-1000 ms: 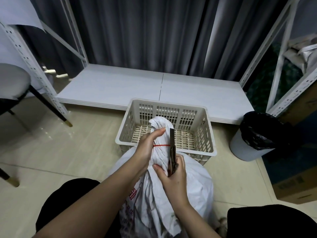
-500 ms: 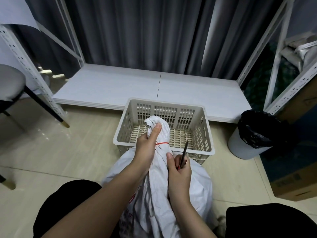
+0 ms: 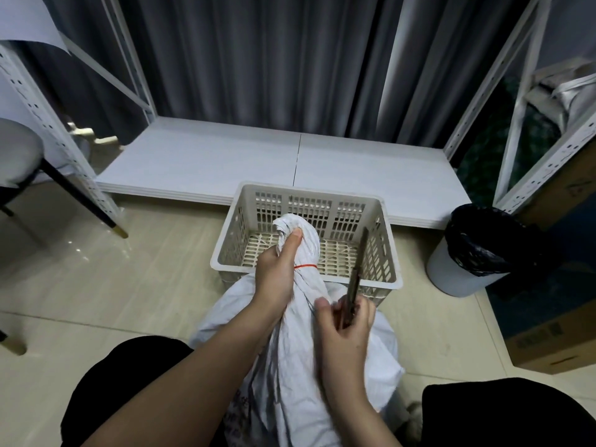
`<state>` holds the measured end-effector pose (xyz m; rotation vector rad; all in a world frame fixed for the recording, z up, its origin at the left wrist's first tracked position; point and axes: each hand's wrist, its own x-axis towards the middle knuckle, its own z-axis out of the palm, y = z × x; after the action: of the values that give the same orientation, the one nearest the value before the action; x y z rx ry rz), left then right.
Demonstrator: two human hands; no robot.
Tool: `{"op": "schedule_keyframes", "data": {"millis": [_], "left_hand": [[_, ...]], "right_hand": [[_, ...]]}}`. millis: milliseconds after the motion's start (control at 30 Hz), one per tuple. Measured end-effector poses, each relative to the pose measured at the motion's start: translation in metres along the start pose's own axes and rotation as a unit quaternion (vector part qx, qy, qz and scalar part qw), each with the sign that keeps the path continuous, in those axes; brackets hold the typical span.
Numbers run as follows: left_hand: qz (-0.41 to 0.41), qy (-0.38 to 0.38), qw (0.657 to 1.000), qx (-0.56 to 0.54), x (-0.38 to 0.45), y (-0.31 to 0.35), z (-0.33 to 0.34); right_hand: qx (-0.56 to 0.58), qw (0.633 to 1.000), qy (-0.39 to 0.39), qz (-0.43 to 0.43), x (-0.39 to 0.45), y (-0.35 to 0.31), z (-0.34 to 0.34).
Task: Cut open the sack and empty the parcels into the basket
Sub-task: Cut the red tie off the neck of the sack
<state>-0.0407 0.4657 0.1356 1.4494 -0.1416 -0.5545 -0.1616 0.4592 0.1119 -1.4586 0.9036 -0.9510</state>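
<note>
Sack [image 3: 300, 359] of white woven plastic between my knees, my left hand [image 3: 277, 272] clenched round its bunched neck beside the red tie [image 3: 304, 266], my right hand [image 3: 346, 321] gripping closed scissors [image 3: 356, 279] just right of it, basket [image 3: 392, 279] beyond my grip.

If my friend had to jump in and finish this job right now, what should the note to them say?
Left hand: grips the neck of the white sack, thumb up near the bunched top.
Right hand: holds the scissors, blades pointing up and away from the sack, not touching it.
The sack stands on the floor between the knees, its neck tied with a red string. The basket sits just beyond it and no parcels show in it.
Done: sack held steady, scissors in hand.
Left: cut the sack open near the string, then tip the parcels into the basket.
</note>
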Motion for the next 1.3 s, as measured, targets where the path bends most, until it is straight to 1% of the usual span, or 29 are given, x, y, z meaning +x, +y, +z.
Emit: {"op": "schedule_keyframes", "data": {"millis": [33,100,133,167,200,267,367,500,733,867,967,1067,1300], "left_hand": [[0.004,0.003,1.000,0.004,0.000,0.000,0.000],[0.011,0.008,1.000,0.003,-0.001,0.002,0.001],[0.013,0.008,1.000,0.005,-0.001,0.001,0.001],[0.015,0.007,1.000,0.010,-0.002,0.001,0.001],[0.019,0.008,1.000,0.018,-0.002,0.000,0.000],[0.022,0.008,0.999,0.029,-0.004,0.000,0.000],[0.009,0.004,1.000,0.024,-0.006,0.002,0.000],[-0.013,-0.008,1.000,0.010,-0.005,0.001,0.000],[-0.035,-0.017,0.999,-0.004,-0.002,0.001,-0.002],[-0.027,-0.025,0.999,-0.002,-0.003,0.000,-0.002],[-0.019,-0.023,1.000,-0.001,-0.002,0.001,-0.002],[-0.009,-0.020,1.000,0.007,-0.004,0.002,-0.001],[0.010,-0.015,1.000,-0.001,-0.008,0.002,-0.001]], "right_hand": [[-0.019,0.999,-0.026,-0.008,-0.002,-0.003,-0.012],[-0.064,0.989,-0.133,-0.010,0.000,-0.010,-0.032],[-0.053,0.982,-0.179,0.012,0.001,-0.011,-0.037],[-0.033,0.977,-0.208,0.042,0.001,-0.014,-0.039],[-0.028,0.974,-0.216,0.056,-0.001,-0.016,-0.040],[-0.024,0.975,-0.208,0.070,-0.006,-0.017,-0.037],[0.015,0.970,-0.196,0.139,-0.012,-0.006,-0.037],[0.033,0.964,-0.201,0.169,-0.010,0.001,-0.036],[0.024,0.969,-0.205,0.138,-0.009,0.006,-0.035],[0.038,0.969,-0.207,0.126,-0.012,0.006,-0.038],[0.072,0.972,-0.193,0.116,-0.011,0.002,-0.043],[0.058,0.970,-0.212,0.101,-0.013,-0.002,-0.042],[0.014,0.973,-0.189,0.135,-0.016,0.000,-0.044]]}}
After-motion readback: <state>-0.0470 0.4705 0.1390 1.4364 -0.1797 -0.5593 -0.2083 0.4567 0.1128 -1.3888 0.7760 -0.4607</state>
